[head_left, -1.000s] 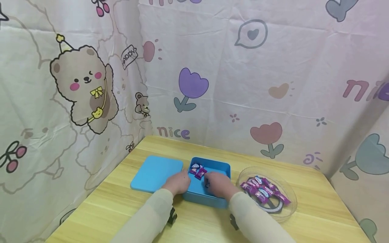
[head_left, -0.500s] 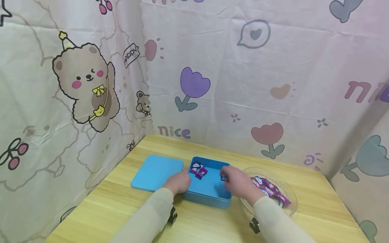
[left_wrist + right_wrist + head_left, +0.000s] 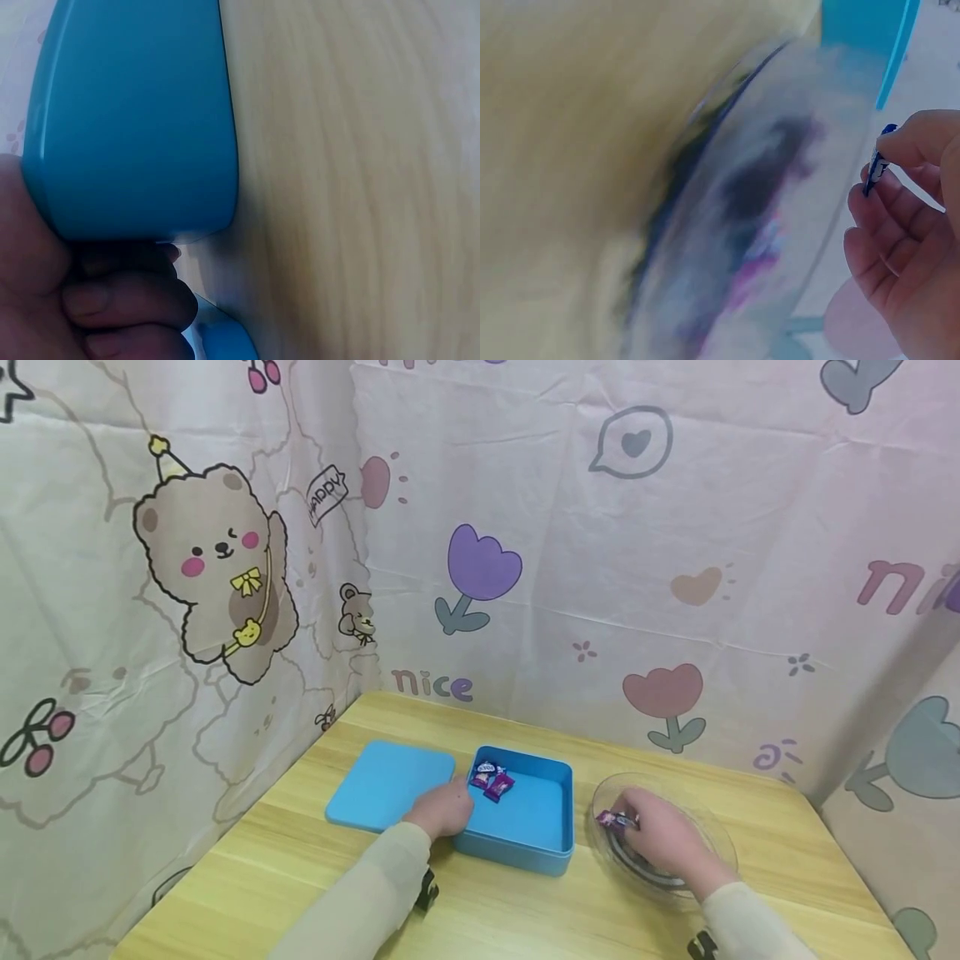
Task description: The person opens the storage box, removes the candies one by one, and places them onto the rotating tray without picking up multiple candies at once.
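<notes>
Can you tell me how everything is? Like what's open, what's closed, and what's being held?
Blue box: open, resting on the table.
Blue lid: off, lying flat beside the box.
Candies in the box: wrapped, near the back left corner.
Clear dish: uncovered, purple-wrapped candy inside.
Small blue candy: wrapped, pinched by the right hand.
Left hand: holding the box's left side.

The right hand moves from the blue box to over the clear bowl. The pinched candy comes along with it.
</notes>
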Demonstrator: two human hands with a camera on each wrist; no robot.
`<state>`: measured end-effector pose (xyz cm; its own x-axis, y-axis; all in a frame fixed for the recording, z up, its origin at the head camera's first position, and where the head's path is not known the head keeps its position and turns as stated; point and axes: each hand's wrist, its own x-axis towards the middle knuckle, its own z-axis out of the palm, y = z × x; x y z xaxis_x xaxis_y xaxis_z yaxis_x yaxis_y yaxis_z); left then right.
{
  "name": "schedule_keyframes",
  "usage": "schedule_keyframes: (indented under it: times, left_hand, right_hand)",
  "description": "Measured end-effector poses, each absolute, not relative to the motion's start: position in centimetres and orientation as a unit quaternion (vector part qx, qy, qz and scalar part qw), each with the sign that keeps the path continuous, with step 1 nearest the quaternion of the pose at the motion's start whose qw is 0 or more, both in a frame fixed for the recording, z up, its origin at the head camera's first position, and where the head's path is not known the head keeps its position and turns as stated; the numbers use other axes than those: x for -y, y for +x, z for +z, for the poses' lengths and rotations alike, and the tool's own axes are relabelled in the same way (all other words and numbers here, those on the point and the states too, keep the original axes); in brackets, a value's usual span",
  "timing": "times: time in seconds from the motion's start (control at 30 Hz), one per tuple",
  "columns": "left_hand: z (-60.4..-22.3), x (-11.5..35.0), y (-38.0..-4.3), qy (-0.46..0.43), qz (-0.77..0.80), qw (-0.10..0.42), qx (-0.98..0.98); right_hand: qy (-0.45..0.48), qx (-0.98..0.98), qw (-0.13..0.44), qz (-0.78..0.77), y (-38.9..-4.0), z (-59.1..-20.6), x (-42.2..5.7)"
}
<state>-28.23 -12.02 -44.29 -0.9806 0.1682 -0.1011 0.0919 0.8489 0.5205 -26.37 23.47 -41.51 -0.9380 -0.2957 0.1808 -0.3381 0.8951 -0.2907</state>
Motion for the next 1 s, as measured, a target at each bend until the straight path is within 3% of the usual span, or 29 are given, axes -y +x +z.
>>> schedule_keyframes:
  times: [0.27, 0.47, 1.0]
  left_hand:
    - [-43.9, 12.1, -28.4, 0.068, 0.258, 0.072, -0.961]
    - [-44.2, 12.1, -28.5, 0.072, 0.264, 0.075, -0.959]
    - [-44.3, 12.0, -28.3, 0.062, 0.273, 0.08, -0.957]
  right_hand:
    - [0.144, 0.974, 0.102, 0.14, -25.6, -42.8, -28.5]
    - [0.13, 0.979, 0.093, 0.13, -25.3, -43.9, -30.9]
    - [0.111, 0.983, 0.101, 0.103, -24.8, -45.0, -32.0]
